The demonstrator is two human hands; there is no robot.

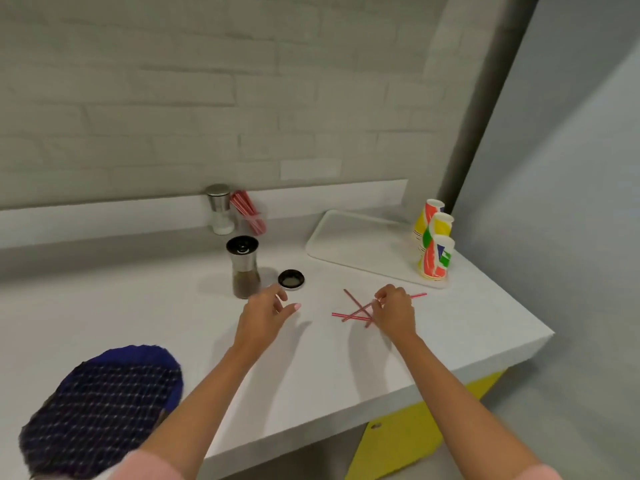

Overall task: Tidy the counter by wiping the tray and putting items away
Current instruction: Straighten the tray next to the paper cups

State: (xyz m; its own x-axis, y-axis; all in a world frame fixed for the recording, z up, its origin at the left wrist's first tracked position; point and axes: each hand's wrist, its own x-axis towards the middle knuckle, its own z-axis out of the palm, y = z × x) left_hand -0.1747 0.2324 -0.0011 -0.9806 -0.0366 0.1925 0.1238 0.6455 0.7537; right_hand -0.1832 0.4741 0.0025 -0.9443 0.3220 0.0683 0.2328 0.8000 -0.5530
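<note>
Pinching one of the loose straws [356, 311] on the worktop [173, 306], right hand [394, 311]; left hand [265, 315] hovers empty, fingers apart, near pepper grinder [243, 266].

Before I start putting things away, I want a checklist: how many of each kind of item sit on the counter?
Grinders: 2
Loose cap: 1
Paper cups: 3
Tray: 1
Cloth: 1
Straw holder: 1
Loose straws: about 4, crossed
Total: about 13

counter [173, 306] | tray [353, 244] | straws [353, 311] | grinder [244, 268] | lid [291, 279] | cloth [104, 410]
</note>
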